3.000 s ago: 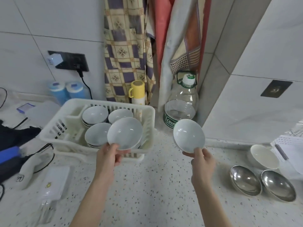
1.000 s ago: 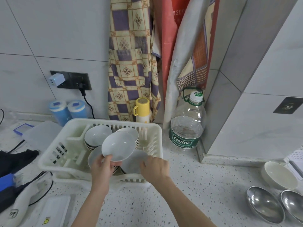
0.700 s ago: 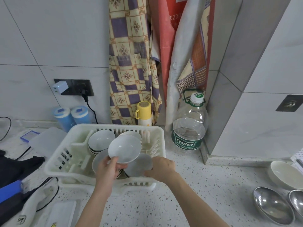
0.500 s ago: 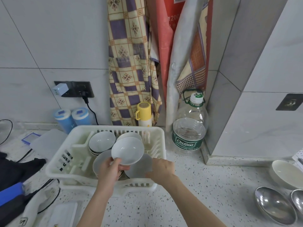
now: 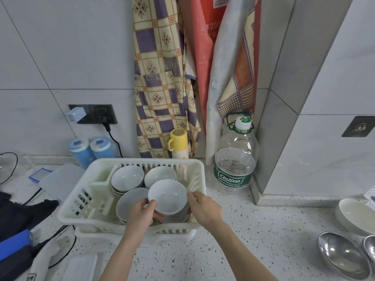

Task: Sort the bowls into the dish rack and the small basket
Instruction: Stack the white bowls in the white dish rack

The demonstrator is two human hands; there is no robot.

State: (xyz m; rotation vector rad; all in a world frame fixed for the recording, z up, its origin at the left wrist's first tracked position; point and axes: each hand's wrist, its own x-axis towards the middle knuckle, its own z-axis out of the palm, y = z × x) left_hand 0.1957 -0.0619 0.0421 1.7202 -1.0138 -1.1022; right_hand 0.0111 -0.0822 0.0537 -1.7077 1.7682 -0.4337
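Observation:
A white plastic dish rack (image 5: 81, 201) stands on the counter and holds several stacks of white bowls (image 5: 126, 177). My left hand (image 5: 142, 214) grips the near rim of one white bowl (image 5: 167, 196), tilted above the front right stack in the rack. My right hand (image 5: 204, 208) is beside that bowl's right edge with its fingers apart, over the rack's front right corner; whether it touches the bowl underneath is hidden. At the far right a cream bowl (image 5: 356, 217) and two steel bowls (image 5: 341, 257) rest on the counter.
A large water bottle (image 5: 235, 159) stands right of the rack, a yellow cup (image 5: 179, 142) and two blue-lidded containers (image 5: 89, 152) behind it. Hanging cloths (image 5: 162, 78) cover the wall. Cables, dark fabric and plastic lids (image 5: 60, 177) lie to the left.
My right hand carried its bowl into the rack and set it on the front right stack, then let go. My left hand has moved its bowl rightward over that stack.

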